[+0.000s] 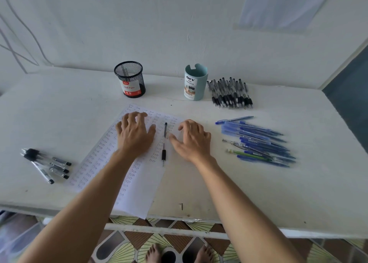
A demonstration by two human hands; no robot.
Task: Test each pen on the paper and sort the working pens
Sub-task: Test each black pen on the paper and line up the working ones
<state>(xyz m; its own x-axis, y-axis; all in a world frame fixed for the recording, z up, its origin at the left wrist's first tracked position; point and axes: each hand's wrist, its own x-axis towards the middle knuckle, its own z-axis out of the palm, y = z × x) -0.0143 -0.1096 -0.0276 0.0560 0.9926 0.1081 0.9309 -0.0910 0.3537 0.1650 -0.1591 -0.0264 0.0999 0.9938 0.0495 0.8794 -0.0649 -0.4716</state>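
Between pens rn: black pen (pixel 164 143) lies on paper (pixel 139 185) btwn both hands. Left hand (pixel 134 132) presses sheet, right hand (pixel 192 140) hovers, both empty. Next: pick up pen, scribble.

**Matt surfaces, shiny pens**

You are facing a matt, scuffed white tabletop (pixel 59 107), thin matt paper (pixel 139 193), a black metal mesh cup (pixel 129 77), a smooth teal plastic holder (pixel 199 83), clear-plastic black pens (pixel 229 93) and glossy plastic blue pens (pixel 256 141).

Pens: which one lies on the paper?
The single black-grip pen between the left hand and right hand; the black pile, blue pile and left group lie off the paper.
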